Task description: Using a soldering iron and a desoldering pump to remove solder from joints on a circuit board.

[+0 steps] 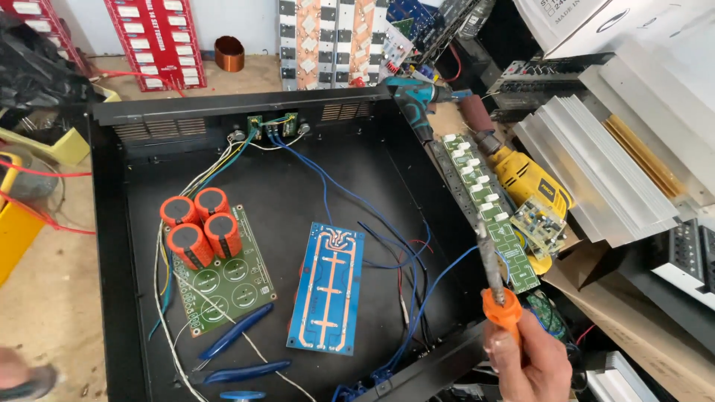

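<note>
My right hand (530,365) at the lower right grips a soldering iron (494,277) by its orange handle, the metal tip pointing up over a long green circuit board (491,211) lying on the right rim of a black metal chassis (112,246). Only a blurred bit of my left hand (21,376) shows at the bottom left corner; what it holds cannot be made out. Inside the chassis lie a blue circuit board (328,286) with copper traces and a green board (223,279) carrying several orange capacitors (201,223). Blue and white wires run between them.
Blue-handled cutters (238,335) lie on the chassis floor at the front. A yellow drill (529,186) and a teal drill (413,93) rest right of the chassis, beside finned aluminium heat sinks (596,171). Red boards (156,37) and a copper coil (229,53) stand behind.
</note>
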